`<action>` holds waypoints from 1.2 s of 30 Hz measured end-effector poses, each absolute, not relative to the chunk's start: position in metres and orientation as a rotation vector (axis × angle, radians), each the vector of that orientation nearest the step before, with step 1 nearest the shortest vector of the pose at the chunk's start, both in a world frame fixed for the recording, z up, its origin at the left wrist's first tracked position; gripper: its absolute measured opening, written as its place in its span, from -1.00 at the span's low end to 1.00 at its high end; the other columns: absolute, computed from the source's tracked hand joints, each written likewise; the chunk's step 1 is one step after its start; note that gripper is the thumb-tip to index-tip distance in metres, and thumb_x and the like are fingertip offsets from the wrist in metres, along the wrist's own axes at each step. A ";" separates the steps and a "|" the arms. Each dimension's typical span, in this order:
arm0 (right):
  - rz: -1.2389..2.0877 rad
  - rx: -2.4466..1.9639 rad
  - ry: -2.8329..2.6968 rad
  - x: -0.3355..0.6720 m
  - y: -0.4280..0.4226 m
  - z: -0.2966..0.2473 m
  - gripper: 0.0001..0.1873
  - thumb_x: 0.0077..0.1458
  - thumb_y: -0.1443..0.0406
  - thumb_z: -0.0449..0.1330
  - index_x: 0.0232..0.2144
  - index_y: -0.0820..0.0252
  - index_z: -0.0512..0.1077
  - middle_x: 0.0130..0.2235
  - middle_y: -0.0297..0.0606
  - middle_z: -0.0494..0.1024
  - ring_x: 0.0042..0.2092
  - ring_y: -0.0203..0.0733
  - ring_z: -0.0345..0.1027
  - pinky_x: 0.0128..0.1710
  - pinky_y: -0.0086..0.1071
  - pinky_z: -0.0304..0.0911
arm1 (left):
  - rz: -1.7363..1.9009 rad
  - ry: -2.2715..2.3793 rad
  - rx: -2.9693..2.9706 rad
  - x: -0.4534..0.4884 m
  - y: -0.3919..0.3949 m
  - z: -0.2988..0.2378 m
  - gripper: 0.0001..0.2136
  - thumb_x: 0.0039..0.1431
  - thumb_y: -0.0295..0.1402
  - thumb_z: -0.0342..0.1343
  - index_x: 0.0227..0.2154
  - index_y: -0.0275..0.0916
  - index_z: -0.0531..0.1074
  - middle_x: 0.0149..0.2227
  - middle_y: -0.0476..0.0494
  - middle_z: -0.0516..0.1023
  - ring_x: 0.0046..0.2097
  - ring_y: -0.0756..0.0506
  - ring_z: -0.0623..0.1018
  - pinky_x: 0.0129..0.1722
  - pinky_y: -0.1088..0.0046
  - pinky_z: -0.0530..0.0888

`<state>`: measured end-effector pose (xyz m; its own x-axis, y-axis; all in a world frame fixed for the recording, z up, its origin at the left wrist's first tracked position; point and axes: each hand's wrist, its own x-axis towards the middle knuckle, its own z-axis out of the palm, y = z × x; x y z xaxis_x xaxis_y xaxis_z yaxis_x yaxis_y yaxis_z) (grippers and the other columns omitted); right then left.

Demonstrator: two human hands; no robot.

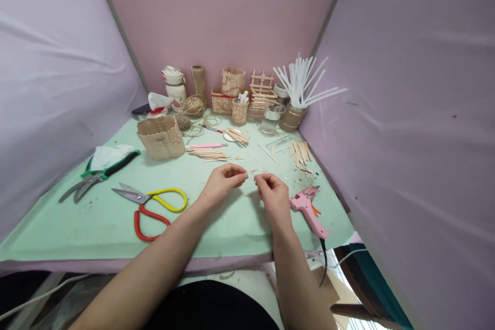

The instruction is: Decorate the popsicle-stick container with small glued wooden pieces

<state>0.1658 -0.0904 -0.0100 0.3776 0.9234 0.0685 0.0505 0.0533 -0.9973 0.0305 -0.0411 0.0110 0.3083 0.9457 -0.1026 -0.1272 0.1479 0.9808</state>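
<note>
My left hand (224,181) and my right hand (271,194) hover close together over the middle of the green table (100,221). Both have their fingers curled into a pinch, the fingertips almost touching each other. Whatever they pinch is too small to make out. Small wood scraps lie on the mat just beyond them. A pile of flat wooden sticks (208,153) with a pink tool (204,146) lies a little farther back. The pink glue gun (308,208) rests right beside my right hand.
Yellow and red scissors (152,203) and green-handled pliers (96,174) lie at the left. A stick-built basket (161,137) stands behind them. Twine, jars, stick crafts and a cup of white rods (299,90) line the back. More sticks (300,152) lie at the right.
</note>
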 end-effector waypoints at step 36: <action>0.169 -2.252 -1.403 0.266 -0.173 -0.015 -0.50 0.06 -0.03 0.07 -0.20 0.26 0.45 -0.24 -0.02 0.46 -0.18 0.07 0.33 -0.19 -0.15 0.22 | 1.010 0.909 0.672 -0.015 -0.050 0.001 -0.84 -0.14 -0.48 0.34 -0.46 -0.34 0.49 -0.44 -0.10 0.52 -0.45 0.11 0.46 -0.44 0.66 0.44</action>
